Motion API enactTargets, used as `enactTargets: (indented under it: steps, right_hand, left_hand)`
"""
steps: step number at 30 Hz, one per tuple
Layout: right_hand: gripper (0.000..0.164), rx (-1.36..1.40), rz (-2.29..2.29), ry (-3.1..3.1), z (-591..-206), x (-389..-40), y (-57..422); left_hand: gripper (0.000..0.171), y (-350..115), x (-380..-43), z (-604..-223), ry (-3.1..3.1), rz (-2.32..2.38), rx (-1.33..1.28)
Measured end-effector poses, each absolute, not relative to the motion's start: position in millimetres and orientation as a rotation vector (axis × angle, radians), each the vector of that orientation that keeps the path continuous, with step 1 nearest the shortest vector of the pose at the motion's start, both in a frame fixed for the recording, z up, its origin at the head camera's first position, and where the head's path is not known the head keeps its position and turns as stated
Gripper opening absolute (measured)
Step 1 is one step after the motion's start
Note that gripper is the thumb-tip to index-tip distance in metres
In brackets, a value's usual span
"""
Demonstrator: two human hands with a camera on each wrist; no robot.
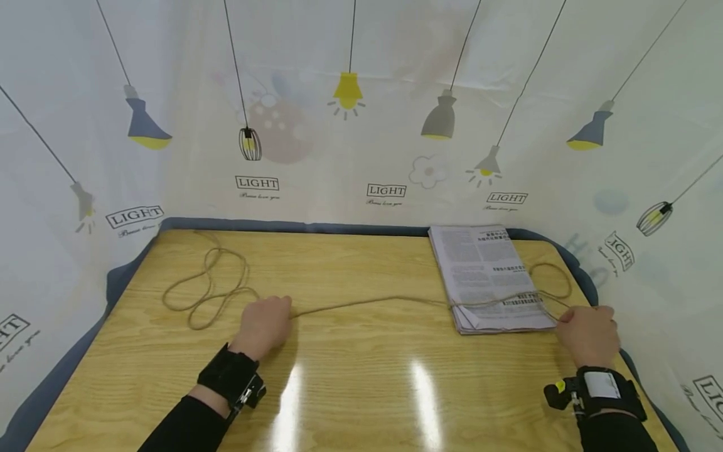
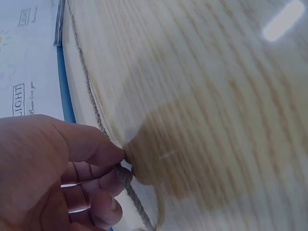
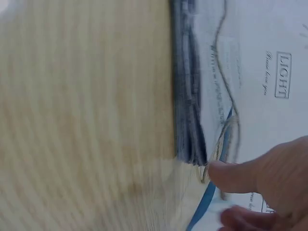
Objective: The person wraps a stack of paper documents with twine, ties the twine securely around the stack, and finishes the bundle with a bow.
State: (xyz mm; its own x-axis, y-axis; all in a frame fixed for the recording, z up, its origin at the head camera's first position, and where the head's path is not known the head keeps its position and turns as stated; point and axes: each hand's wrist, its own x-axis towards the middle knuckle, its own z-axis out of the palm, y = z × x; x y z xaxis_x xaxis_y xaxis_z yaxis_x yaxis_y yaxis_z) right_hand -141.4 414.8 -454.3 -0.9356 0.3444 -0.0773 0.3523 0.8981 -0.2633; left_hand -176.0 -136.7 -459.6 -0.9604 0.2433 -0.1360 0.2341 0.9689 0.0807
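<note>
A thin brown twine (image 1: pixel 373 301) runs across the table and over the lower part of a folded newspaper stack (image 1: pixel 480 270). Left of the stack, my left hand (image 1: pixel 265 323) pinches the twine between thumb and fingers, plainly seen in the left wrist view, where the twine (image 2: pixel 94 96) slants past the fingertips. Beside the stack's lower right corner, my right hand (image 1: pixel 590 333) pinches the twine near its right loop. The right wrist view has the thumb (image 3: pixel 236 175) against the twine, close to the stack's layered edge (image 3: pixel 187 96); the other fingertips are partly hidden.
Loose loops of twine (image 1: pixel 211 295) lie on the left of the wooden table (image 1: pixel 361 389). A pale curtain (image 1: pixel 339 157) printed with lamps stands behind and at both sides. Dark blue edging (image 1: pixel 305 227) borders the tabletop.
</note>
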Motion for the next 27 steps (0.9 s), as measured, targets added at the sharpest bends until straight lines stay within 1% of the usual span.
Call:
enactTargets:
  steps: [5,8,9,10,13,15,19,20,22,24,25,27]
  right_hand:
    - [0.036,0.529,-0.565,2.886,-459.0,-145.0,425.9]
    - [0.051,0.506,-0.612,2.913,-463.7,-145.1,424.7]
    - [0.055,0.499,-0.622,2.925,-465.0,-145.3,423.3]
    - [0.055,0.499,-0.648,2.929,-465.1,-146.0,421.7]
    - [0.048,0.516,-0.702,2.963,-466.8,-147.1,415.2]
    - [0.040,0.597,-0.757,2.992,-468.8,-147.8,410.4]
    - [0.041,0.799,-0.921,3.096,-472.2,-150.2,401.6]
    - [0.038,0.815,-0.957,3.149,-472.5,-150.9,399.7]
    - [0.029,0.745,-0.996,3.285,-471.3,-152.3,397.5]
    - [0.016,0.583,-0.993,3.452,-469.8,-152.7,397.1]
    - [0.017,0.487,-0.979,3.517,-469.1,-152.3,397.8]
    - [0.026,0.325,-0.908,3.599,-468.4,-150.2,400.7]
  left_hand:
    - [0.007,-136.3,-176.3,-461.7,2.979,0.108,0.385]
    - [0.007,-135.2,-177.1,-463.0,2.966,0.123,0.388]
    - [0.007,-134.7,-177.0,-462.8,2.960,0.129,0.387]
    - [0.006,-134.2,-176.7,-462.6,2.955,0.136,0.385]
    - [0.007,-132.2,-174.9,-461.9,2.955,0.158,0.397]
    - [0.008,-130.7,-173.4,-461.9,2.971,0.174,0.431]
    - [0.014,-127.4,-172.1,-463.1,3.004,0.222,0.498]
    - [0.014,-127.0,-172.0,-463.2,3.009,0.232,0.506]
    - [0.014,-126.8,-171.9,-463.8,3.015,0.251,0.508]
    - [0.012,-127.9,-171.6,-464.1,3.025,0.254,0.500]
    - [0.011,-128.6,-171.7,-464.1,3.029,0.249,0.497]
    - [0.010,-130.4,-172.1,-464.7,3.034,0.235,0.482]
